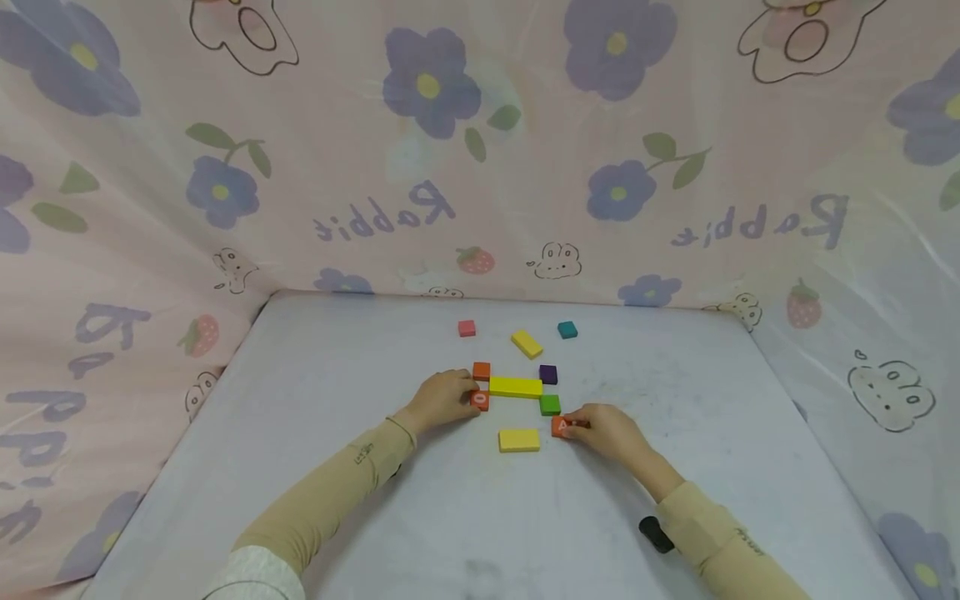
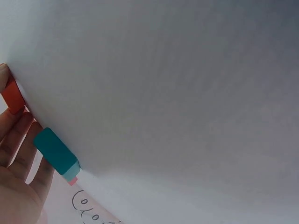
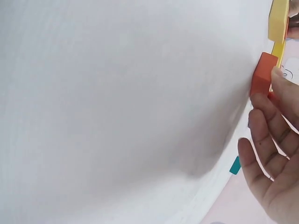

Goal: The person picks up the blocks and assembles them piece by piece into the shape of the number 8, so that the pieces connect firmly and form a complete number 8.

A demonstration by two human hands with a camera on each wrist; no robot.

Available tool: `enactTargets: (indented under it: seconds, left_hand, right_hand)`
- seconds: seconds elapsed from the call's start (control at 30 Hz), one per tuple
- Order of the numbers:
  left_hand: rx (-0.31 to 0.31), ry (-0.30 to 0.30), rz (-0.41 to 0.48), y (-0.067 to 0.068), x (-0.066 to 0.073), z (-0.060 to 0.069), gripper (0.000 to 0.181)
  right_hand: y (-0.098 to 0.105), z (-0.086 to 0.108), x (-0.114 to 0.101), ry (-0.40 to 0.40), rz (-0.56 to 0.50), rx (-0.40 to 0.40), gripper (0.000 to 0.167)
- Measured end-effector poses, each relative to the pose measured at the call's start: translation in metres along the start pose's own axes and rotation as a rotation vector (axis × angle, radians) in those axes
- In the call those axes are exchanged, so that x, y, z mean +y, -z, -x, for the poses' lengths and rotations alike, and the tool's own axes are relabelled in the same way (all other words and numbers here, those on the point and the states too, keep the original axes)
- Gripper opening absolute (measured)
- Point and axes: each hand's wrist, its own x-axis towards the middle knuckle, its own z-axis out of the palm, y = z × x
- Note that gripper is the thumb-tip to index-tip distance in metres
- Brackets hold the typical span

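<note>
- Head view: the left hand (image 1: 442, 398) has its grip pinching a white-marked orange block (image 1: 481, 401), by the left end of the long yellow block (image 1: 515, 387) on the table (image 1: 420, 525).
- The right hand (image 1: 611, 432) pinches another orange block (image 1: 558, 427) — just beside the green block (image 1: 551, 405), on its near side.
- Beyond the green block sits a purple block (image 1: 548, 374).
- A shorter yellow block (image 1: 519, 441) lies nearer the person — well apart from the long one.

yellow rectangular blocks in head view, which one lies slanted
The yellow rectangular block farthest from the camera lies diagonally; the long middle yellow block and the nearest yellow block lie straight across.
</note>
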Motion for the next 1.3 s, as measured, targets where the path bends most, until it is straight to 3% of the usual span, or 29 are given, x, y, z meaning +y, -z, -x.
enactTargets:
  seconds: [0.27, 0.67, 0.93, 1.1, 1.3]
  left_hand:
    - [0.001, -0.004, -0.021, -0.002, -0.001, -0.001, 0.037]
    - [-0.003, 0.002, -0.034, 0.0, 0.001, 0.0, 0.036]
    - [0.026, -0.039, -0.016, 0.002, 0.003, 0.0, 0.037]
    - [-0.013, -0.015, -0.033, 0.003, 0.005, 0.0, 0.042]
    - [0.007, -0.044, -0.05, 0.003, -0.003, 0.004, 0.046]
  right_hand:
    - [-0.003, -0.002, -0.012, -0.025, -0.009, -0.014, 0.028]
    - [-0.009, -0.005, -0.027, -0.019, 0.059, 0.016, 0.026]
    - [-0.01, -0.004, -0.031, -0.026, 0.104, 0.035, 0.027]
    - [-0.011, -0.003, -0.032, -0.049, 0.101, 0.036, 0.026]
    - [-0.014, -0.004, -0.033, -0.053, 0.097, 0.036, 0.025]
